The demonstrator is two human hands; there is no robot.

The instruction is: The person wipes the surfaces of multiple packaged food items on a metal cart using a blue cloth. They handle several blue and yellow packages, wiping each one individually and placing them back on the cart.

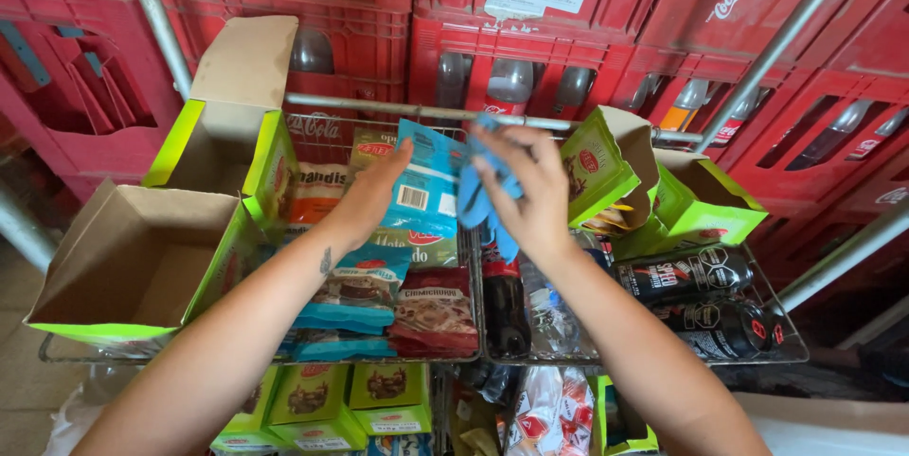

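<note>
We hold a light blue snack packet [428, 177] up with both hands over a wire shelf [473, 115]. Our left hand [374, 193] grips the packet's left side, fingers closed around its edge. Our right hand [530, 193] pinches the packet's right side, where the blue wrapper is crumpled between the fingers. Just under our left hand lie more cookie packets [365, 290], blue and red ones. Under our right hand lie dark soda bottles [686, 276] on their sides. Far to the left of our left hand sits an open green cardboard box [133, 267]. Behind our hands stand red bottle crates [530, 30].
</note>
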